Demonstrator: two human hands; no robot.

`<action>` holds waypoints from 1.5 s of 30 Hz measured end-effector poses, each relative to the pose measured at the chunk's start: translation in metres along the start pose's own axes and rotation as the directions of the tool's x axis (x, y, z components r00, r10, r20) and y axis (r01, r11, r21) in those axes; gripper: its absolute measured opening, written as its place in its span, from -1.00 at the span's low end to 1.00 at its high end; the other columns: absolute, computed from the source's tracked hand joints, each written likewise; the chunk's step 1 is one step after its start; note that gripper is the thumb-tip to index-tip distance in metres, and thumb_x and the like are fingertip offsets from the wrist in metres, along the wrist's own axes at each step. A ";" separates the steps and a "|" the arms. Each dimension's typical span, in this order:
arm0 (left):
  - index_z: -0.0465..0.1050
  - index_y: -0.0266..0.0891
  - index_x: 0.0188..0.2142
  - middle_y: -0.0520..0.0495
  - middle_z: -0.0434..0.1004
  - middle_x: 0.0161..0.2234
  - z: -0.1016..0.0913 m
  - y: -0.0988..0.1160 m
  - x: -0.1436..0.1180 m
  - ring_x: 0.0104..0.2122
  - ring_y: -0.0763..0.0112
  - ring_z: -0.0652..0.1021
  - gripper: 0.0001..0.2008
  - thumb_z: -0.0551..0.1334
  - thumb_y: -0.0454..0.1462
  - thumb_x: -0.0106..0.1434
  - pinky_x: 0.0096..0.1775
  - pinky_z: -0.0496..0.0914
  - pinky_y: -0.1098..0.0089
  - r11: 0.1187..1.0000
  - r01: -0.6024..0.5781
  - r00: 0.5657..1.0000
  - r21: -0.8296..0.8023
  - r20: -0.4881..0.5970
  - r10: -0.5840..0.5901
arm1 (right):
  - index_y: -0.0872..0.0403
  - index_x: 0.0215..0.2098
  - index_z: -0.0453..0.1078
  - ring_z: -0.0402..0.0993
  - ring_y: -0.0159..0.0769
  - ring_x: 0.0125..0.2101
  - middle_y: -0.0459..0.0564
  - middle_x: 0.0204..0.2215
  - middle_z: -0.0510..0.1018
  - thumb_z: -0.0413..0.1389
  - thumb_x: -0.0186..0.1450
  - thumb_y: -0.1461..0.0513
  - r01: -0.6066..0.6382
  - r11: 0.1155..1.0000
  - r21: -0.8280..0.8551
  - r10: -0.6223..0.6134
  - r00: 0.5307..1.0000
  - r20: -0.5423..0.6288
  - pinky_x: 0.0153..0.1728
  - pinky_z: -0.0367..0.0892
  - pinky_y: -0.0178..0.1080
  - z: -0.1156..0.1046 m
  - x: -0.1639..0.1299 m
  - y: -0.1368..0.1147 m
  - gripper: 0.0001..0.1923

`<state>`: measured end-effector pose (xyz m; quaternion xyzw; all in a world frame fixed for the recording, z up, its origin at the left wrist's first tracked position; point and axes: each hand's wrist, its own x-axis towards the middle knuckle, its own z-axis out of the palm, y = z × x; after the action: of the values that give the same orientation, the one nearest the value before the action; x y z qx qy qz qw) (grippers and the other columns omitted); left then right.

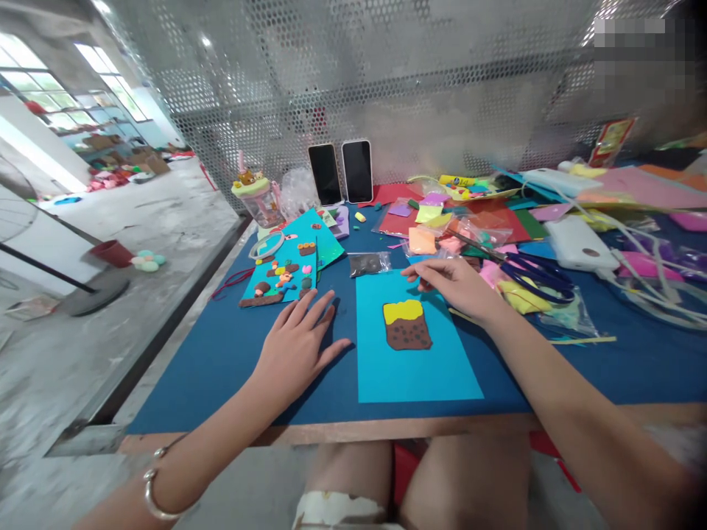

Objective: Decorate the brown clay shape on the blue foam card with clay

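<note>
1. L arm [221,442] is closest, w/ a silver bracelet [152,495]. Bare legs [353,467] are under the tbl edge [414,430].
2. L hand [298,342]: fingers spread wide, nothing in it, just left of the blue sheet [409,380].
3. Blue sheet lies flat btwn the hands. On it: a brown & yellow shape [407,327], yellow at top, dark dots in the brown.
4. R hand [450,283]: fingers bent, by the sheet's top right corner. Can't tell if they pinch sth tiny.
5. Past L hand: blue card [289,295] w/ little colorful bits.
6. Small bag [369,264] of dark stuff, near sheet's top edge.
7. Far back: cup [269,210], 2 phones [357,173] standing up, then metal wall [387,103] w/ holes.
</note>
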<state>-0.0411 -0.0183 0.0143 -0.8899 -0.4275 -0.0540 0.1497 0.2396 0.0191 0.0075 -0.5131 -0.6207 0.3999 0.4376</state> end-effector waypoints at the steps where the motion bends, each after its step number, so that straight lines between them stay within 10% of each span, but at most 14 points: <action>1: 0.47 -0.28 0.01 -0.16 0.29 0.21 0.000 0.000 -0.001 0.21 -0.04 0.27 -0.52 0.03 0.00 0.36 0.11 0.30 0.00 1.000 -0.008 1.000 -0.003 -0.006 0.008 | 0.10 -0.27 0.56 0.52 -0.26 -0.36 0.07 -0.33 0.62 0.08 0.26 -0.01 0.002 1.000 -0.001 -0.002 1.000 -0.001 -0.31 0.44 -0.21 0.000 0.000 0.000 -0.62; 35: 0.35 -0.27 0.12 -0.18 0.38 0.15 -0.002 -0.003 0.005 0.16 0.07 0.35 -0.60 -0.01 -0.16 0.39 0.09 0.34 0.06 0.996 0.011 0.998 -0.088 -0.055 -0.016 | 0.06 -0.33 0.56 0.54 -0.25 -0.35 0.06 -0.33 0.63 0.10 0.23 -0.01 0.013 1.000 0.005 -0.013 1.000 0.015 -0.32 0.46 -0.20 0.002 0.000 -0.003 -0.65; 45: 0.38 -0.24 0.08 -0.13 0.38 0.12 -0.022 0.024 0.063 0.11 0.21 0.39 -0.62 0.02 -0.35 0.31 0.12 0.32 0.15 0.872 -0.103 0.995 -0.478 -0.034 0.099 | 0.04 -0.24 0.54 0.55 -0.19 -0.25 0.04 -0.25 0.62 0.03 0.28 0.19 0.076 0.985 -0.157 -0.077 0.997 0.001 -0.26 0.43 -0.18 -0.004 0.002 0.001 -0.76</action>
<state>0.0174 0.0075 0.0442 -0.9201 -0.3532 -0.1541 -0.0705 0.2432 0.0216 0.0085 -0.5228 -0.6683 0.3314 0.4125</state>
